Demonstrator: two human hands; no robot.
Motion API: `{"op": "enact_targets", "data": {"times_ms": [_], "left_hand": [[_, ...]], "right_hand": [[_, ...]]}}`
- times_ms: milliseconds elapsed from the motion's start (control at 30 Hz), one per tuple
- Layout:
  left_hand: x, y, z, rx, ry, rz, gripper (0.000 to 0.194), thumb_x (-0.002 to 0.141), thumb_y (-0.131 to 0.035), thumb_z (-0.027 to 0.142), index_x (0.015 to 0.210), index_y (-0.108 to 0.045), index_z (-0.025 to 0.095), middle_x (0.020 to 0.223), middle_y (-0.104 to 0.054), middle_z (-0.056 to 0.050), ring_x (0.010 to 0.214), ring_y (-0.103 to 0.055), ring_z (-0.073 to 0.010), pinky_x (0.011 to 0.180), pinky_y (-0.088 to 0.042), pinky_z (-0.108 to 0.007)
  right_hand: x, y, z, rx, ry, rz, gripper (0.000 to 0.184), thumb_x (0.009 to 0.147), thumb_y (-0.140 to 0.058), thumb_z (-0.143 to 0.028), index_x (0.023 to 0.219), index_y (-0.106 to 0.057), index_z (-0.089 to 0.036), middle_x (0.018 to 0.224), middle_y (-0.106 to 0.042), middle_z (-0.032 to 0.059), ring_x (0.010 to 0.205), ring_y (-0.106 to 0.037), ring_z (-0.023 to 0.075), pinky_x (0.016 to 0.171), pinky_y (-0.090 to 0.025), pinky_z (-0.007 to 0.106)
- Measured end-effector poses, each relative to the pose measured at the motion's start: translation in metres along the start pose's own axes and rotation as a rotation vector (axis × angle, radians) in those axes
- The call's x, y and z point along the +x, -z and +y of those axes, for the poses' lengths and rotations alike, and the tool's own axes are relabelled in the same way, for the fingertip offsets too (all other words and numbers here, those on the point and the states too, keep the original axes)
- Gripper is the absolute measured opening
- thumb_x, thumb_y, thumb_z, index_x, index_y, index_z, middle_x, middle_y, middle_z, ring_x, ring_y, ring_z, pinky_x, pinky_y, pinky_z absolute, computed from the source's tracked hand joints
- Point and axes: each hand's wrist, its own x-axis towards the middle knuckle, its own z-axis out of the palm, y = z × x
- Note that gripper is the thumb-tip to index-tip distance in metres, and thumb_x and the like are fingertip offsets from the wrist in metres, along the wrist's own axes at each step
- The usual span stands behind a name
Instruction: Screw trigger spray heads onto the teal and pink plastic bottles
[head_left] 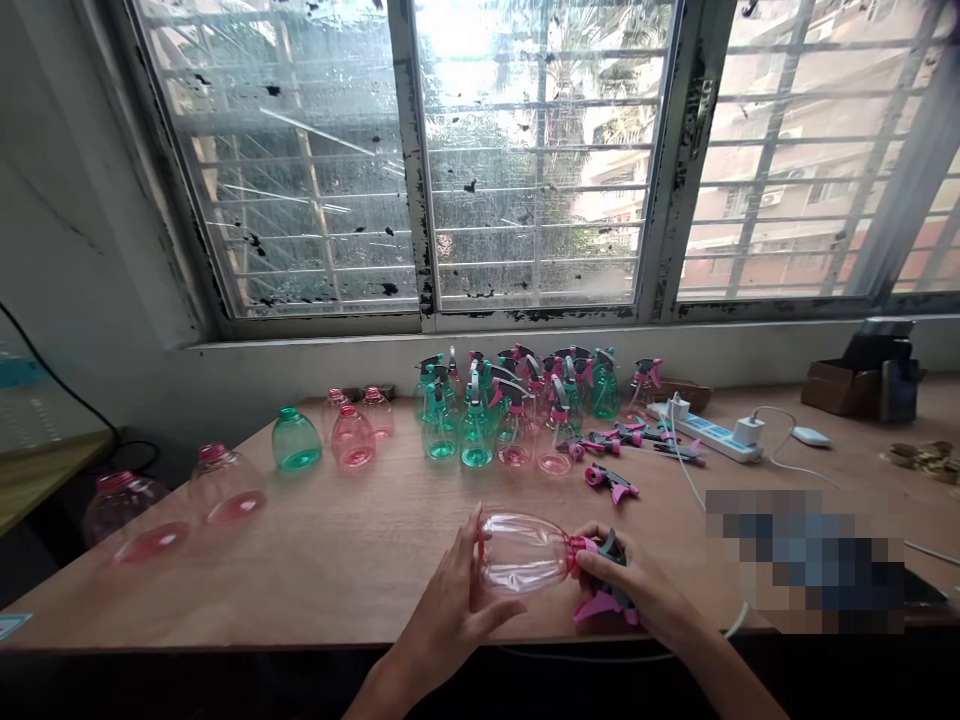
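Observation:
A clear pink spray bottle (pixel 523 552) lies sideways between my two hands, above the front of the table. My left hand (pixel 457 590) cups its base, fingers along the far side and thumb below. At the bottle's neck, my right hand (pixel 626 575) is closed on a pink and grey trigger spray head (pixel 602 603), thumb near the collar. The head meets the neck; whether it is threaded on I cannot tell. Just beyond my right hand rests a loose spray head (pixel 611 483), with several more spray heads (pixel 611 438) behind it.
Several green and pink bottles with spray heads (pixel 477 430) stand grouped by the wall. To the left are headless pink bottles (pixel 225 487) and a headless green bottle (pixel 296 440). A power strip (pixel 712 435) with cables and a cardboard box (pixel 844 388) are at right.

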Motion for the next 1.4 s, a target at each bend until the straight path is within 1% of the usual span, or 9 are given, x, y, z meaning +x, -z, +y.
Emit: {"op": "enact_targets", "data": {"times_ms": [200,367,433,633,833,1067,1200,1300,1400], "left_hand": [[0.001,-0.004,-0.015,-0.039,-0.067,-0.001,0.096,0.09,-0.072,0.036,0.16,-0.005,0.042,0.16,-0.04,-0.011,0.14,-0.05,-0.0328,0.119,-0.036,-0.054],[-0.001,-0.001,-0.005,0.021,-0.023,0.0,0.11,0.085,-0.076,0.047,0.162,0.002,0.033,0.17,-0.024,-0.016,0.152,-0.032,-0.0372,0.123,-0.026,-0.059],[-0.001,-0.001,-0.003,0.016,-0.002,-0.005,0.109,0.086,-0.073,0.049,0.162,0.002,0.028,0.168,-0.026,-0.018,0.152,-0.03,-0.0376,0.123,-0.025,-0.059],[0.001,0.0,-0.002,-0.002,-0.009,-0.027,0.101,0.088,-0.073,0.047,0.163,-0.009,0.024,0.155,-0.047,-0.021,0.141,-0.048,-0.0365,0.117,-0.039,-0.053],[0.001,0.002,0.001,-0.072,-0.043,-0.002,0.098,0.087,-0.075,0.044,0.162,-0.015,0.027,0.159,-0.043,-0.017,0.143,-0.044,-0.0386,0.118,-0.038,-0.053],[0.0,-0.003,-0.01,-0.106,-0.033,-0.026,0.097,0.091,-0.071,0.042,0.16,-0.003,0.041,0.149,-0.05,-0.01,0.129,-0.059,-0.0288,0.113,-0.044,-0.047],[-0.001,-0.003,-0.011,-0.004,-0.056,-0.03,0.104,0.09,-0.072,0.042,0.16,0.003,0.039,0.161,-0.038,-0.012,0.141,-0.048,-0.0326,0.118,-0.037,-0.053],[-0.002,0.0,-0.007,0.058,-0.022,-0.032,0.115,0.082,-0.078,0.048,0.162,0.002,0.028,0.168,-0.026,-0.017,0.152,-0.028,-0.0371,0.124,-0.025,-0.058],[-0.002,0.002,-0.004,0.059,0.001,-0.046,0.109,0.084,-0.074,0.053,0.163,-0.006,0.019,0.169,-0.025,-0.02,0.155,-0.023,-0.0373,0.125,-0.021,-0.057]], "right_hand": [[0.0,-0.001,0.001,0.027,0.007,0.0,0.036,0.077,-0.084,-0.05,0.085,-0.067,-0.02,0.068,-0.073,-0.0005,0.06,-0.064,0.0162,0.059,-0.049,0.028],[-0.001,-0.001,0.001,0.055,-0.003,-0.016,0.035,0.077,-0.085,-0.047,0.086,-0.067,-0.019,0.068,-0.073,-0.0006,0.06,-0.064,0.0146,0.059,-0.049,0.026],[-0.001,-0.001,0.001,0.054,-0.004,-0.02,0.035,0.078,-0.085,-0.047,0.087,-0.066,-0.019,0.069,-0.074,-0.0007,0.061,-0.064,0.0146,0.059,-0.049,0.026],[0.001,0.001,0.003,0.076,0.004,-0.02,0.034,0.078,-0.084,-0.047,0.085,-0.066,-0.019,0.068,-0.073,-0.0005,0.061,-0.064,0.0148,0.059,-0.049,0.026],[0.001,0.003,0.005,0.084,-0.003,-0.036,0.032,0.08,-0.084,-0.044,0.084,-0.067,-0.017,0.069,-0.074,0.0001,0.06,-0.064,0.0137,0.058,-0.049,0.024],[0.004,0.003,0.012,0.083,0.028,0.008,0.034,0.079,-0.084,-0.045,0.085,-0.066,-0.017,0.065,-0.072,-0.0011,0.057,-0.063,0.0135,0.057,-0.048,0.025],[0.004,0.003,0.015,0.015,0.041,-0.009,0.034,0.08,-0.083,-0.046,0.087,-0.065,-0.017,0.065,-0.072,-0.0013,0.058,-0.063,0.0144,0.058,-0.048,0.025],[0.003,0.003,0.015,-0.07,0.04,-0.016,0.037,0.079,-0.084,-0.047,0.089,-0.065,-0.017,0.064,-0.071,-0.001,0.057,-0.063,0.0149,0.056,-0.045,0.025],[0.002,0.003,0.014,-0.093,0.031,-0.019,0.04,0.079,-0.083,-0.05,0.088,-0.064,-0.016,0.063,-0.071,-0.0009,0.057,-0.062,0.015,0.056,-0.044,0.025]]}}
